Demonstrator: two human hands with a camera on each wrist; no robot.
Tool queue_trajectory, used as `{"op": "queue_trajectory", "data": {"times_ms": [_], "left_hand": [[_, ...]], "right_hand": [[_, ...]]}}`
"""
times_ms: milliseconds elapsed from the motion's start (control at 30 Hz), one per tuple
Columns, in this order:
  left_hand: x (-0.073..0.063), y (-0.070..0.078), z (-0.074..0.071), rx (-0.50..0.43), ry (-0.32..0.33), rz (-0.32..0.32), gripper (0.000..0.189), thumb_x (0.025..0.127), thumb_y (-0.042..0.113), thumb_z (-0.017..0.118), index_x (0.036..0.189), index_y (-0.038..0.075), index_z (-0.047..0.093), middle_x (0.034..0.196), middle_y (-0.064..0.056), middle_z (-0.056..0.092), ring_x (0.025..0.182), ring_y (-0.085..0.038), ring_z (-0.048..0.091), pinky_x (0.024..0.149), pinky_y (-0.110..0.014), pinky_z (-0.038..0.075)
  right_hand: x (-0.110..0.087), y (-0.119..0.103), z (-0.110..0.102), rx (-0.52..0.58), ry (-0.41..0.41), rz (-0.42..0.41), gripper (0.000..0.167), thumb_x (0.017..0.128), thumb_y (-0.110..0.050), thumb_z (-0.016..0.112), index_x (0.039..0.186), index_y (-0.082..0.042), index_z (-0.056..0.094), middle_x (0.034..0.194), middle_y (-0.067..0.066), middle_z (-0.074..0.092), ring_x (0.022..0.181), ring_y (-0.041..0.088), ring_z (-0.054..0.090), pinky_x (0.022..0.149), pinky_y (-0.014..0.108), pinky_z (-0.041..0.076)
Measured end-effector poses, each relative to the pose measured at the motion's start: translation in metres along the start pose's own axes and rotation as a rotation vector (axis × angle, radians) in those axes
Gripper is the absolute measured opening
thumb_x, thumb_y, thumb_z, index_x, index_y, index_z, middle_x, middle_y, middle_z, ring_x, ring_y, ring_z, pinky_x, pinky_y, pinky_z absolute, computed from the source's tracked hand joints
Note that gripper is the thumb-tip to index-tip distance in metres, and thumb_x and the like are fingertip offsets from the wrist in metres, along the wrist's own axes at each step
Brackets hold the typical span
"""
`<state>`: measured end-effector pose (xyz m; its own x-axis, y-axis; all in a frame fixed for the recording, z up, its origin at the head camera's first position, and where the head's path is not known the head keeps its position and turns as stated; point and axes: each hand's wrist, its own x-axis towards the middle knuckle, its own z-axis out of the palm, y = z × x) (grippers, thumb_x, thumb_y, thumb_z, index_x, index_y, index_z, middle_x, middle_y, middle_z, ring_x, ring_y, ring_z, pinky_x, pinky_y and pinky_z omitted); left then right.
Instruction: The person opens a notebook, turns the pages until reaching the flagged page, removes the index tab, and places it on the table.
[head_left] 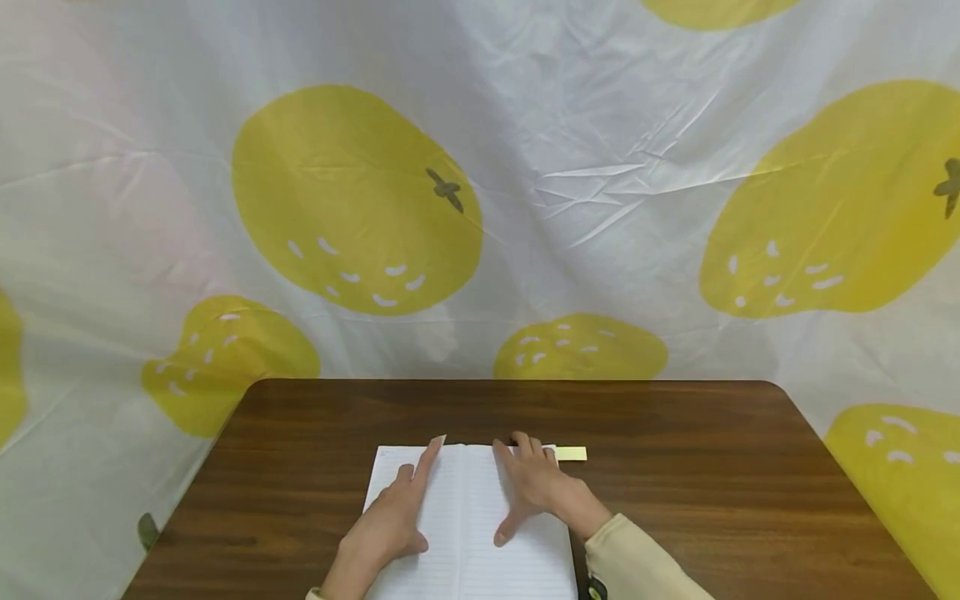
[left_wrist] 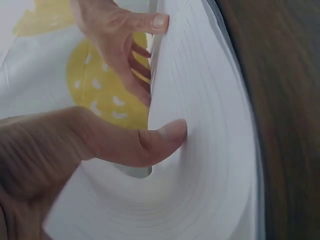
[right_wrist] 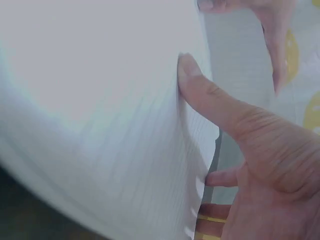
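An open notebook [head_left: 461, 575] with lined white pages lies on the table. My left hand [head_left: 386, 517] is over its left page, fingers stretched towards the top edge, and a small white page corner stands up at the fingertips. Seen from the left wrist, the left thumb [left_wrist: 155, 142] touches the paper, which bends in a curve; the other left fingers are hidden there. The right hand [head_left: 536, 483] rests on the right page with thumb spread and fingers at the top edge. A yellow tab [head_left: 572, 453] sticks out beside those fingers.
The brown wood-grain table [head_left: 697, 467] extends around the notebook, its far edge close to a hanging white cloth [head_left: 585, 208] printed with yellow fruit. A pale sleeve [head_left: 637, 562] covers the right forearm.
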<state>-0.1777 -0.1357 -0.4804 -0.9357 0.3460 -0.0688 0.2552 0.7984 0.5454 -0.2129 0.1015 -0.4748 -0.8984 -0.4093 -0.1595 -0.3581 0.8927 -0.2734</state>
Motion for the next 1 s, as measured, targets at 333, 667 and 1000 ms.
{"op": "queue_trajectory", "data": {"times_ms": [333, 667, 1000], "left_hand": [[0.004, 0.004, 0.003, 0.185, 0.101, 0.046, 0.148, 0.047, 0.008, 0.100, 0.163, 0.023, 0.010, 0.135, -0.030, 0.054, 0.109, -0.045, 0.065, 0.084, -0.059, 0.055], [0.006, 0.009, 0.008, 0.398, 0.243, 0.068, 0.159, 0.034, 0.022, 0.105, 0.162, 0.020, 0.011, 0.164, -0.034, 0.011, 0.149, -0.054, 0.023, 0.110, -0.073, 0.032], [0.007, 0.014, 0.009, 0.477, 0.197, 0.067, 0.144, 0.034, 0.024, 0.104, 0.157, 0.017, 0.030, 0.164, -0.031, 0.015, 0.150, -0.051, 0.024, 0.114, -0.071, 0.027]], "right_hand": [[0.019, -0.012, 0.001, -0.057, -0.055, 0.082, 0.139, 0.041, -0.058, 0.099, 0.156, -0.011, 0.036, 0.153, 0.023, 0.033, 0.141, 0.043, 0.036, 0.116, 0.059, 0.031], [0.015, -0.011, 0.002, -0.072, -0.040, 0.082, 0.137, 0.042, -0.060, 0.098, 0.155, -0.013, 0.038, 0.152, 0.022, 0.036, 0.140, 0.040, 0.038, 0.115, 0.057, 0.033], [0.028, -0.016, 0.004, -0.130, -0.081, 0.083, 0.141, 0.042, -0.066, 0.096, 0.156, -0.010, 0.035, 0.153, 0.021, 0.036, 0.138, 0.040, 0.039, 0.114, 0.057, 0.035]]}}
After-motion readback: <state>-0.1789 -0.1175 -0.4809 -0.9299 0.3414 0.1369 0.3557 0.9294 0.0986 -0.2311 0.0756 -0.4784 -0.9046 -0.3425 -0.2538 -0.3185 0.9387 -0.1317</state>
